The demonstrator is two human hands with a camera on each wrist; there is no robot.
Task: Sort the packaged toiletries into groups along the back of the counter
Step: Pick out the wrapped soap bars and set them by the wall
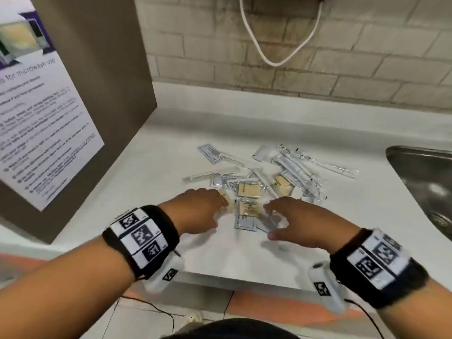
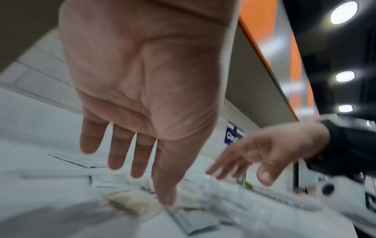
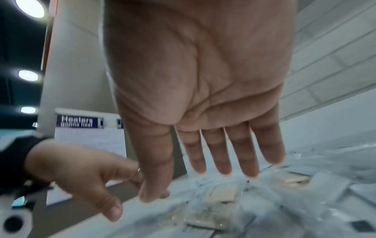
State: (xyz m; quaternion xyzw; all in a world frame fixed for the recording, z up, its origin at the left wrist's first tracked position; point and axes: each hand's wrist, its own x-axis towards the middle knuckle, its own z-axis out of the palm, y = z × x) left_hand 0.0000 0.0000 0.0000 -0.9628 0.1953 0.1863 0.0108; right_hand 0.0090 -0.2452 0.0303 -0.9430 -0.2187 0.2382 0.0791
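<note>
A loose pile of packaged toiletries (image 1: 264,182) lies mid-counter: tan soap bars (image 1: 248,190) in clear wrap, white combs (image 1: 210,176), pale sachets (image 1: 210,152) and long wrapped toothbrushes (image 1: 318,162). My left hand (image 1: 203,209) hovers palm-down at the pile's near left edge, fingers straight (image 2: 116,153), holding nothing. My right hand (image 1: 288,216) hovers at the near right edge, fingers straight and spread (image 3: 236,153), also holding nothing. The soap bars (image 3: 221,194) lie just below its fingertips. The same blurred soap packets (image 2: 130,204) show under the left fingers.
A brown box with a printed microwave notice (image 1: 46,113) stands on the left of the white counter (image 1: 151,172). A steel sink (image 1: 425,182) is sunk in at the right. A brick wall (image 1: 318,57) with a hanging white cord (image 1: 276,45) backs the counter.
</note>
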